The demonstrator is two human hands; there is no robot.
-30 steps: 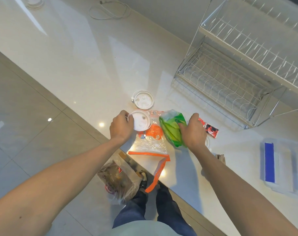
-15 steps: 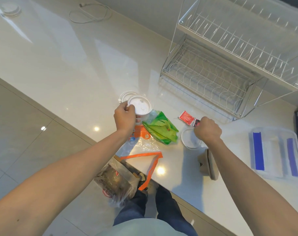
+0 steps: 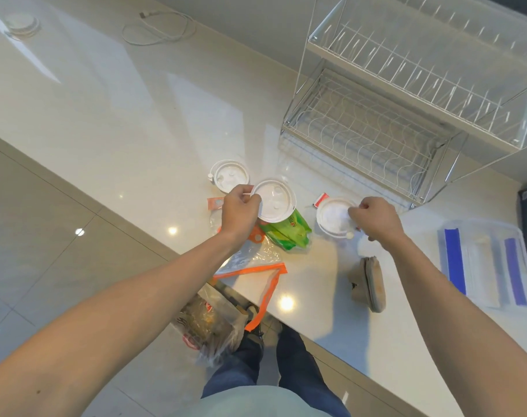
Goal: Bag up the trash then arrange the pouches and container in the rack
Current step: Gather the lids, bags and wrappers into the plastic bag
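My left hand [image 3: 240, 210] grips a white round lid [image 3: 274, 200] by its left edge, above a green wrapper [image 3: 289, 233]. A second white lid [image 3: 334, 216] is pinched at its right side by my right hand [image 3: 375, 218], just over the counter. One more white lid [image 3: 231, 176] lies flat on the counter behind my left hand. A clear bag with orange trim [image 3: 250, 260] lies by the counter edge, its handle hanging over. At the back right stands the two-tier wire rack [image 3: 376, 139]. Clear pouches with blue strips [image 3: 482, 260] lie at the right.
A small red packet [image 3: 321, 200] lies behind the right lid. Near the front edge rests a tan folded pouch [image 3: 369, 282]. A plastic bag of trash [image 3: 208, 326] hangs below the counter by my legs. A white cable [image 3: 159, 31] lies far back.
My right hand left the green wrapper, moved right and took hold of the white lid there. My left hand kept its lid and carried it slightly right over the wrapper.
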